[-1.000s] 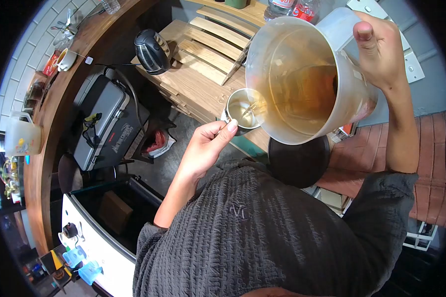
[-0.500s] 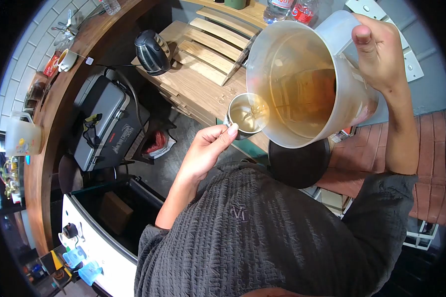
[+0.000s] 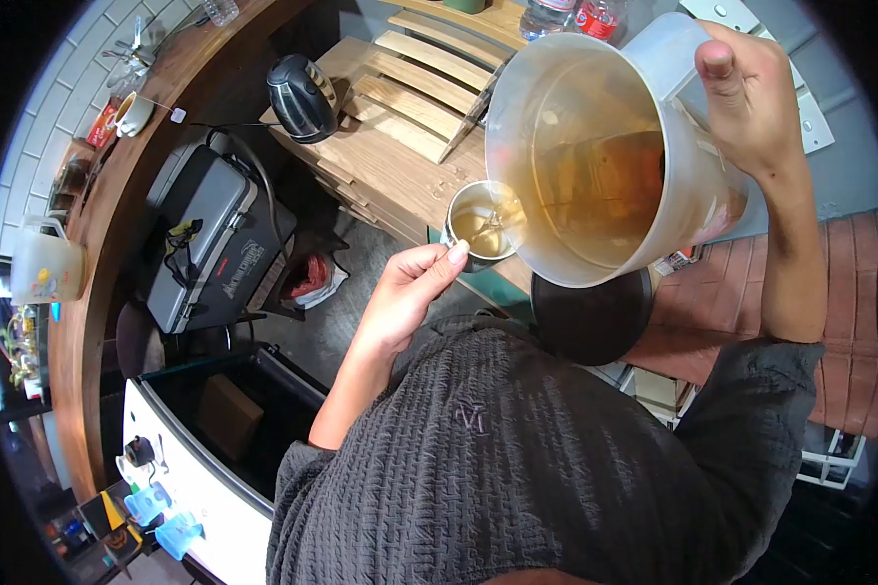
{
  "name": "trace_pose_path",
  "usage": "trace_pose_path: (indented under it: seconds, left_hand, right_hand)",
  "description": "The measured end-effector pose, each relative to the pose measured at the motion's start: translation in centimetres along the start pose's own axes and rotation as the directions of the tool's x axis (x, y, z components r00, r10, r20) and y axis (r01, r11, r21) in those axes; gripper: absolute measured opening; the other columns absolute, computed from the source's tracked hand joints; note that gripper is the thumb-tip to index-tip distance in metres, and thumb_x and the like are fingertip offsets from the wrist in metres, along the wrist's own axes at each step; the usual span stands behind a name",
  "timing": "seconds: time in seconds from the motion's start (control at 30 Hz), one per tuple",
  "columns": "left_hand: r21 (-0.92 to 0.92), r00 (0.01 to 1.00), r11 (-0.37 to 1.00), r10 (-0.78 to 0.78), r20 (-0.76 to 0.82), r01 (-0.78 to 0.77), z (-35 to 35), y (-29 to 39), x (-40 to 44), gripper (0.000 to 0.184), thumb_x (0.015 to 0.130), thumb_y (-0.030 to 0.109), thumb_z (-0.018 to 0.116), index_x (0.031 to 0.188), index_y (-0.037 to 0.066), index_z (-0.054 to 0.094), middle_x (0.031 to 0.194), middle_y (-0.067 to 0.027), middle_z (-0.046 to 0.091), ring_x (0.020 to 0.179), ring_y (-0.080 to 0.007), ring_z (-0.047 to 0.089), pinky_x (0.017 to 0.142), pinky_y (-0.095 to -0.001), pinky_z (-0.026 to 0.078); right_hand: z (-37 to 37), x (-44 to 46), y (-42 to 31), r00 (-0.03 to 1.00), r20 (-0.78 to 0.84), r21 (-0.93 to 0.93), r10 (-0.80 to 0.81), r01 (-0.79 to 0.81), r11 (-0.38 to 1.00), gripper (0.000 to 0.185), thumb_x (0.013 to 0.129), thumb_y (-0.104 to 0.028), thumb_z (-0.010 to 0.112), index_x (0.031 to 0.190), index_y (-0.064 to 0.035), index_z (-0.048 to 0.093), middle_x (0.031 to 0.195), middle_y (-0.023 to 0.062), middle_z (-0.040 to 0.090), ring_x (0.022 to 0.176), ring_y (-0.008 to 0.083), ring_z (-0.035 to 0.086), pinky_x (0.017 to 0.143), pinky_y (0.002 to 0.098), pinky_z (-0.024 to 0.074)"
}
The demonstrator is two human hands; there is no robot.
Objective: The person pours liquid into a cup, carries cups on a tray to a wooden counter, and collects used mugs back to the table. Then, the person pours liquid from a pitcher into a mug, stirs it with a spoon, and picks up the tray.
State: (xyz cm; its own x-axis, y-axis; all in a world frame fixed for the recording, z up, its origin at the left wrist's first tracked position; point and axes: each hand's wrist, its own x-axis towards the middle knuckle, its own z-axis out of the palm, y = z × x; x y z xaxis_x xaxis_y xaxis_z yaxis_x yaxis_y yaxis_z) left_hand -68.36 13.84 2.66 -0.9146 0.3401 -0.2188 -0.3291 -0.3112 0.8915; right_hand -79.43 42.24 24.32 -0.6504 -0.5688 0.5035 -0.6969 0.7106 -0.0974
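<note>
My left hand [image 3: 412, 294] is closed on the handle of a small cup [image 3: 452, 230], thumb on its rim. Pale brown liquid and bubbles show inside the cup. High on the right, my right hand [image 3: 751, 102] grips the handle of a large translucent plastic pitcher [image 3: 527, 93]. The pitcher is tilted to the left, with amber liquid [image 3: 605, 195] in it. Its lip overlaps the right edge of the cup in this view, and liquid runs from it into the cup.
A black electric kettle [image 3: 300, 99] stands by a slatted wooden rack [image 3: 410, 93] on the wooden counter. Water bottles [image 3: 595, 18] stand at the back. On the left are a curved wooden bar [image 3: 88, 253], a teacup [image 3: 135, 115], another pitcher [image 3: 47, 263] and a grey case [image 3: 205, 239]. A round black stool [image 3: 595, 317] is below.
The liquid inside the cup looks slightly higher. Both hands keep nearly the same pose, and the pitcher has shifted only very slightly upward in view.
</note>
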Motion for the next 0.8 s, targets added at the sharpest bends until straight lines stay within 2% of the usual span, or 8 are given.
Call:
trace_pose_path:
  seconds: [0.13, 0.27, 0.33, 0.53, 0.57, 0.63, 0.73, 0.8]
  left_hand:
    - [-0.011, 1.000, 1.000, 0.012, 0.024, -0.011, -0.4, -0.4, -0.2, 0.031, 0.096, 0.028, 0.061, 0.072, 0.009, 0.057, 0.064, 0.0077, 0.040, 0.058, -0.0043, 0.032, 0.053, -0.0234, 0.024]
    - [-0.002, 1.000, 1.000, -0.029, -0.002, 0.029, 0.0, -0.1, -0.7, 0.032, 0.096, 0.029, 0.060, 0.072, 0.009, 0.057, 0.063, 0.0075, 0.040, 0.058, -0.0044, 0.031, 0.053, -0.0234, 0.023]
    - [-0.005, 1.000, 1.000, -0.026, -0.017, 0.026, 0.2, -0.1, -0.8, 0.038, 0.096, 0.032, 0.061, 0.065, 0.010, 0.057, 0.062, 0.0122, 0.038, 0.059, -0.0009, 0.027, 0.053, -0.0213, 0.021]
    - [-0.009, 0.999, 0.999, -0.046, -0.020, 0.045, 0.2, 0.3, -1.3, 0.039, 0.096, 0.033, 0.061, 0.066, 0.009, 0.057, 0.064, 0.0109, 0.041, 0.060, -0.0016, 0.030, 0.054, -0.0210, 0.024]
    - [-0.010, 0.999, 0.999, -0.049, -0.021, 0.048, 0.2, 0.4, -1.4, 0.039, 0.096, 0.033, 0.061, 0.066, 0.009, 0.057, 0.064, 0.0109, 0.041, 0.060, -0.0016, 0.030, 0.054, -0.0210, 0.024]
    - [0.003, 0.999, 0.999, -0.043, -0.029, 0.043, 0.4, 0.6, -1.5, 0.040, 0.096, 0.034, 0.061, 0.065, 0.008, 0.057, 0.064, 0.0088, 0.044, 0.061, -0.0026, 0.033, 0.056, -0.0211, 0.026]
    - [0.012, 0.998, 0.999, -0.048, -0.032, 0.048, 0.3, 0.7, -1.6, 0.041, 0.095, 0.034, 0.062, 0.065, 0.007, 0.057, 0.064, 0.0069, 0.046, 0.063, -0.0032, 0.036, 0.058, -0.0213, 0.028]
    - [0.021, 0.998, 0.999, -0.041, -0.039, 0.042, 0.3, 0.5, -1.6, 0.041, 0.095, 0.035, 0.062, 0.065, 0.007, 0.057, 0.064, 0.0069, 0.047, 0.063, -0.0032, 0.036, 0.058, -0.0213, 0.028]
  right_hand:
    - [-0.2, -0.2, 0.2, 0.999, 0.051, -0.011, 0.011, -0.010, 1.000, 0.077, 0.093, -0.068, 0.036, 0.086, 0.0050, 0.059, 0.061, 0.0033, 0.039, 0.058, 0.0131, 0.037, 0.052, 0.0297, 0.0310]
    - [-0.1, -0.3, 0.2, 1.000, 0.021, -0.008, -0.002, 0.002, 1.000, 0.077, 0.093, -0.068, 0.037, 0.092, 0.0055, 0.061, 0.062, 0.0025, 0.041, 0.058, 0.0125, 0.037, 0.053, 0.0290, 0.0312]
    - [0.0, -0.3, 0.1, 0.999, 0.042, -0.013, 0.011, -0.010, 1.000, 0.077, 0.093, -0.067, 0.037, 0.094, 0.0056, 0.062, 0.062, 0.0024, 0.042, 0.059, 0.0123, 0.037, 0.053, 0.0289, 0.0313]
    - [0.0, -0.2, -1.0, 1.000, -0.007, 0.022, -0.003, 0.003, 1.000, 0.076, 0.094, -0.067, 0.037, 0.094, 0.0049, 0.062, 0.062, 0.0005, 0.041, 0.059, 0.0108, 0.036, 0.053, 0.0280, 0.0307]
    - [-0.7, 0.3, -2.9, 0.999, 0.040, -0.039, 0.015, -0.014, 0.999, 0.071, 0.093, -0.064, 0.042, 0.081, 0.0032, 0.062, 0.058, 0.0038, 0.047, 0.056, 0.0125, 0.046, 0.051, 0.0294, 0.0368]
    - [-0.1, 0.9, -4.7, 0.995, 0.088, -0.101, 0.037, -0.028, 0.994, 0.069, 0.092, -0.061, 0.048, 0.067, 0.0015, 0.062, 0.055, 0.0071, 0.054, 0.052, 0.0142, 0.055, 0.049, 0.0308, 0.0429]
    - [1.1, 0.8, -4.2, 0.986, -0.162, -0.165, -0.028, 0.001, 0.986, 0.083, 0.087, -0.075, 0.039, 0.055, 0.0015, 0.048, 0.045, 0.0040, 0.041, 0.042, 0.0104, 0.043, 0.039, 0.0292, 0.0312]
    - [0.5, 0.6, -3.3, 0.999, -0.028, -0.049, -0.026, 0.025, 0.998, 0.081, 0.088, -0.073, 0.041, 0.056, 0.0011, 0.050, 0.046, 0.0038, 0.043, 0.043, 0.0108, 0.044, 0.040, 0.0294, 0.0329]
